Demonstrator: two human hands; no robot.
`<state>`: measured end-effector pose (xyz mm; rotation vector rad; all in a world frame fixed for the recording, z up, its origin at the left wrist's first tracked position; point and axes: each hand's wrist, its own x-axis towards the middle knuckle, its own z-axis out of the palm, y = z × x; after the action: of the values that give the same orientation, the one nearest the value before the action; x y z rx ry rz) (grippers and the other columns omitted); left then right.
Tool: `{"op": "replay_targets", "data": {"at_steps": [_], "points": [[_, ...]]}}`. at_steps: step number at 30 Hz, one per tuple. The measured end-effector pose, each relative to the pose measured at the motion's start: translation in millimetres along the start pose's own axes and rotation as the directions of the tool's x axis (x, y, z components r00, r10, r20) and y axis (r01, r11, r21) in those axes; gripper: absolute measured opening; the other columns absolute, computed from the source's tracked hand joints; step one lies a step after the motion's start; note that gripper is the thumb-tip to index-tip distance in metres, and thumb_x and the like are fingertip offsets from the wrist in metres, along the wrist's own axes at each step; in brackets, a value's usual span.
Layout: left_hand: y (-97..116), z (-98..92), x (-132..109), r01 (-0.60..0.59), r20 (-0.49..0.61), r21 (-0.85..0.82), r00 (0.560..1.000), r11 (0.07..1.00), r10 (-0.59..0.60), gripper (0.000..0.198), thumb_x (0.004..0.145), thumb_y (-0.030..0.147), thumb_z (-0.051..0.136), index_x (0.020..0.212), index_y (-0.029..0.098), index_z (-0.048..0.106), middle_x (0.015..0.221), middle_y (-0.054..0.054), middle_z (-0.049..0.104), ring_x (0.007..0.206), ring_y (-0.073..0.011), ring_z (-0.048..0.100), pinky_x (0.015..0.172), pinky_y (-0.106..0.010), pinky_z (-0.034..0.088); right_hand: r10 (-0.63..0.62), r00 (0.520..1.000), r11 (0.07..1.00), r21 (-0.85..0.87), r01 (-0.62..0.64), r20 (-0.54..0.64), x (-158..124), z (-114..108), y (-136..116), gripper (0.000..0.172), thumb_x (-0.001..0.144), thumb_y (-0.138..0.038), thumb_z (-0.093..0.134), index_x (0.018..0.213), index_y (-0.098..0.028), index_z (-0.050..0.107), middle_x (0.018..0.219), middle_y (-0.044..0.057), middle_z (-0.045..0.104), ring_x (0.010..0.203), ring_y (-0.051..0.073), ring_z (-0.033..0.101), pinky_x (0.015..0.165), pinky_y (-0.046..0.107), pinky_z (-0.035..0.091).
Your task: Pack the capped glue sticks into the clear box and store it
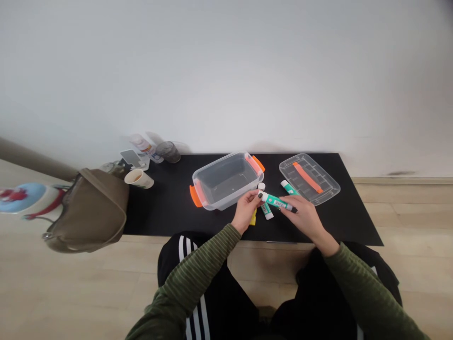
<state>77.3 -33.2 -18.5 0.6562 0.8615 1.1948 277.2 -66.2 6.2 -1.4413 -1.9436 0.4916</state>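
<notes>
Both my hands hold one green-and-white glue stick above the black table, tilted slightly down to the right. My left hand pinches its white end, while the fingers of my right hand close on the other end. Under it lies a second glue stick, partly covered. Another green-and-white tube rests by the clear lid, which has an orange handle. A yellow item shows beside my left hand, mostly hidden. Behind my hands stands an open clear plastic box with orange latches.
On the black table, a paper cup with liquid, a dark glass, a white bottle and a white stand-like object sit at the left. A brown bag covers the left end. A wall rises behind.
</notes>
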Motion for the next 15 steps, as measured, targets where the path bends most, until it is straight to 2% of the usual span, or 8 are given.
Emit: {"op": "replay_targets", "data": {"at_steps": [4,9,12,15], "points": [[0.1,-0.7,-0.4,0.002,0.0,0.008,1.0,1.0,-0.002,0.038,0.067,0.037,0.085,0.095,0.015,0.071,0.093,-0.005,0.072,0.081,-0.0134,0.065,0.086,-0.031,0.051,0.041,0.999,0.998,0.048,-0.042,0.008,0.3,-0.5,0.6,0.026,0.089,-0.035,0.06,0.108,-0.023,0.073,0.111,0.007,0.073,0.101,0.021,0.067,0.092,0.034,0.052],[2.9,-0.9,-2.4,0.008,0.024,0.036,1.0,0.999,-0.009,0.039,0.068,0.038,0.084,0.096,0.014,0.071,0.093,-0.004,0.072,0.082,-0.0126,0.065,0.085,-0.029,0.05,0.148,0.988,0.979,0.136,-0.152,0.045,-0.1,0.4,2.1,0.027,0.084,-0.036,0.065,0.104,-0.023,0.076,0.103,0.006,0.075,0.079,0.018,0.067,0.073,0.03,0.054],[4.9,-1.1,-3.9,0.014,0.043,0.057,0.999,0.998,-0.017,0.039,0.069,0.039,0.083,0.098,0.015,0.071,0.095,-0.005,0.072,0.085,-0.0134,0.065,0.085,-0.028,0.05,0.253,0.961,0.935,0.228,-0.273,0.112,-0.3,1.8,7.1,0.031,0.081,-0.04,0.067,0.104,-0.023,0.077,0.097,0.004,0.077,0.074,0.018,0.067,0.069,0.03,0.053],[4.8,-2.3,-4.7,0.017,0.052,0.07,0.998,0.997,-0.021,0.037,0.071,0.038,0.082,0.099,0.016,0.071,0.098,-0.005,0.072,0.086,-0.0134,0.065,0.085,-0.028,0.05,0.293,0.929,0.866,0.35,-0.358,0.225,0.8,2.9,12.7,0.035,0.08,-0.045,0.068,0.106,-0.022,0.076,0.093,0.004,0.077,0.078,0.02,0.069,0.071,0.03,0.054]]}}
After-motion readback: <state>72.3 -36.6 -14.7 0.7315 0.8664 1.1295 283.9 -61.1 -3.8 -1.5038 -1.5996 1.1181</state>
